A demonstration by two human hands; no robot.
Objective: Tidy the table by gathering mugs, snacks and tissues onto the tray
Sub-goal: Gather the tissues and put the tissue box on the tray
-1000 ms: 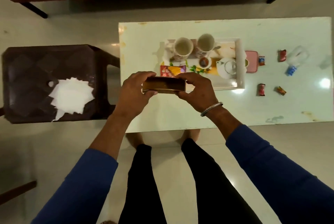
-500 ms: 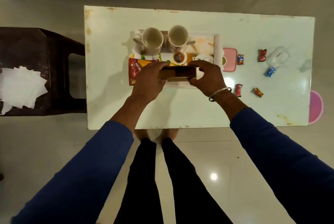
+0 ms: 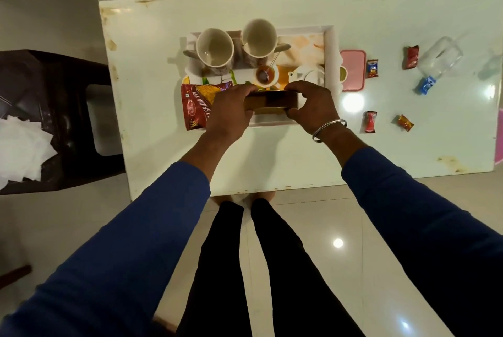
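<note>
Both hands hold a brown box [image 3: 269,104] over the near edge of the tray [image 3: 330,45]: the left hand [image 3: 231,110] curls round its left end, the right hand [image 3: 313,108] pinches its right end. I judge it a tissue holder, though no tissue shows in it. Whether it already rests on the tray or hangs just above it, I cannot tell.

A good part looks done. Beyond the grip, two mugs [image 3: 215,48] stand side by side on the tray, with a small bowl [image 3: 265,75] holding a spoon and a white teapot [image 3: 307,75] just behind the box. Left of the grip a red snack packet [image 3: 197,105] lies half on the tray, half over its edge.

Much is left. Right of the grip, on the surface [image 3: 299,162], five small sweets [image 3: 371,68] lie scattered, well apart from the tray, beside a clear jar [image 3: 441,60] on its side and a pink lid [image 3: 352,69] touching the tray's right wall. Far left, off the surface, loose tissues [image 3: 24,146] lie on a dark chair [image 3: 54,86].

The hands hide the box's ends and the tray floor beneath it. The tissues are cut off at the frame's left edge, and something pink at the far right edge is too cropped to name.
</note>
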